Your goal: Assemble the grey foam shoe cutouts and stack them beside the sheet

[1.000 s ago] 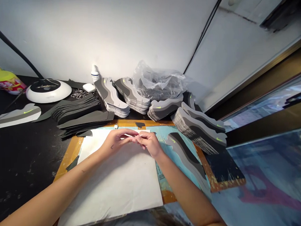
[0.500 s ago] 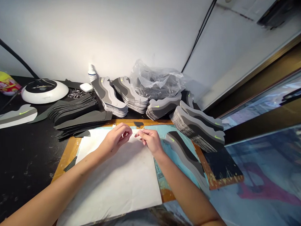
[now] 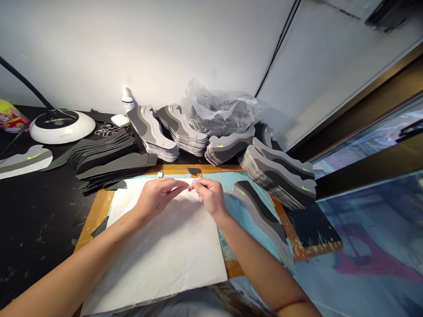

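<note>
Above the far part of a white sheet, my two hands meet with their fingertips almost touching. My left hand is closed in a pinch, thumb against the outstretched fingers, at one end of a thin white strip. My right hand pinches the same thin white strip, whose tip shows just over the fingers. Most of the strip is hidden by the fingers, and its exact kind is too small to tell. A grey and black shoe-upper piece with a yellow-green swoosh lies right of my right forearm.
Stacks of grey shoe-upper pieces line the back, beside a clear plastic bag. Dark grey pieces are piled at left. A white lamp base, a small white bottle and an orange-edged board are also here.
My hands have come closer together, and the gap where the white strip showed has closed. My left fingers have straightened and flattened toward the right hand.
</note>
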A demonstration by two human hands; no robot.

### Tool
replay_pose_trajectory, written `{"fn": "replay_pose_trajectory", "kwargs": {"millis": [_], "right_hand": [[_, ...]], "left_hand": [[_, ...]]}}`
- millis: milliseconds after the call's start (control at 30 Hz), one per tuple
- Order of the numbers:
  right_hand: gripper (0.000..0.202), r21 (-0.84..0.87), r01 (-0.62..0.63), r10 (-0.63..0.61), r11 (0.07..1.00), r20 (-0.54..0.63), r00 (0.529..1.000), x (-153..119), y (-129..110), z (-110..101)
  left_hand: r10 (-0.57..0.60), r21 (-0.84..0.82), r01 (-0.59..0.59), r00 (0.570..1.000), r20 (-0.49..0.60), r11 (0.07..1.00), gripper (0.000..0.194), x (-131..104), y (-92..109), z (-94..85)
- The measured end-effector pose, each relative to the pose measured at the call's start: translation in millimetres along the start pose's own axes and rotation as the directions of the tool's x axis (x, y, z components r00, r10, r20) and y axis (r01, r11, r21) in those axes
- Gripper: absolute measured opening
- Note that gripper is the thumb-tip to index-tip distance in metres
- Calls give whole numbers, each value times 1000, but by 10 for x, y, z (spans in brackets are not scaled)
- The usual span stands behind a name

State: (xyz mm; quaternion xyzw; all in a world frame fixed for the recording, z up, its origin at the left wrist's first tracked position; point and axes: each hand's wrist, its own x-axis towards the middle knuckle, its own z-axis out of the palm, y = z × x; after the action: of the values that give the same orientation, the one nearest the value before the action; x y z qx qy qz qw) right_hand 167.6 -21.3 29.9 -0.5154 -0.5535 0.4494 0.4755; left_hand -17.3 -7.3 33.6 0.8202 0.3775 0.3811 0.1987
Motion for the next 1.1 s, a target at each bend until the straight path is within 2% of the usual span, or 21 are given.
{"fn": "replay_pose_trajectory", "kwargs": {"millis": [200,433,667,733,800,900,967,1100], "right_hand": [[32,-25,169,-171,985,-122,978,-74,-1,17],[34,-4,101,-101,995,-63,993,-26,34,19],[38,-261,172,-191,950,-49,980,-47,31,63],[39,-233,158,-169,960,-29,985,-36,25,59],[33,-98,119,-111,988,84,990,-13,17,37],[20,67,34,-50,997,246,968,24,13,-9],[18,55,36,-48,998,226,973,35,14,-27],[11,-99,127,-124,987,33,992,16,-3,4]], "left_hand": [[53,98,-54,999,13,994,23,-7,19,36],[107,98,-106,994,-7,989,24,-25,-15,37],[48,152,-45,999,-17,987,10,-38,65,102],[-15,99,15,1000,0,995,7,-41,88,106],[-150,-21,151,988,27,988,6,-27,104,84],[-387,-282,402,916,108,871,12,22,102,46],[-477,-418,499,863,163,759,14,55,88,44],[-570,-529,602,784,247,598,17,78,63,80]]}}
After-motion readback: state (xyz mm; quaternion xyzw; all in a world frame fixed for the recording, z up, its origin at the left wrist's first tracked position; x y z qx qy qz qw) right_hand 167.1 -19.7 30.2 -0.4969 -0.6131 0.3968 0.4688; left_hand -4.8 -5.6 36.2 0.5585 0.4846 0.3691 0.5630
